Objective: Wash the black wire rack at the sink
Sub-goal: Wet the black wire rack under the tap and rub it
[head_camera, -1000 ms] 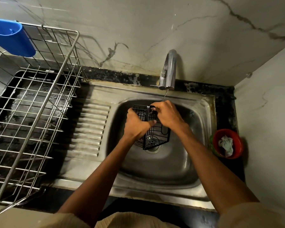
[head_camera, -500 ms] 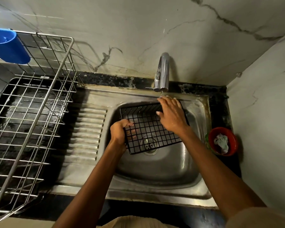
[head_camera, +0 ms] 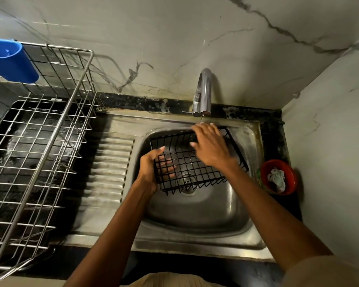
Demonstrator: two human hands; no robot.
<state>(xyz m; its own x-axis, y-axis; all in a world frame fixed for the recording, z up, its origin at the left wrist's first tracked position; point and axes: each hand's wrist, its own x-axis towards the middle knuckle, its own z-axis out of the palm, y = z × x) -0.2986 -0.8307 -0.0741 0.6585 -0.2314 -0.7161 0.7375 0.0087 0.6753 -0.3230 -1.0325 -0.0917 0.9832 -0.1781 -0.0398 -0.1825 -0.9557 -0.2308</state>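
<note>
Fingers (head_camera: pixel 168 168) of left hand (head_camera: pixel 148 168) around black wire rack (head_camera: pixel 197 168); no legible writing.

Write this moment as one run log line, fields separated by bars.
step: washing | black wire rack: over sink | left hand: grips rack's left edge | right hand: flat on rack | tap: thin stream

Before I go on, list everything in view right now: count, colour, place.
black wire rack: one, black, held over the sink basin under the tap
sink: one, steel, centre
tap: one, chrome, behind the basin
drying rack: one, silver wire, left of the sink
blue holder: one, hung on the drying rack's far corner
red bowl: one, right of the sink, pale wad inside
left hand: grips the rack's left edge
right hand: fingers straight, on the rack's far side
</note>
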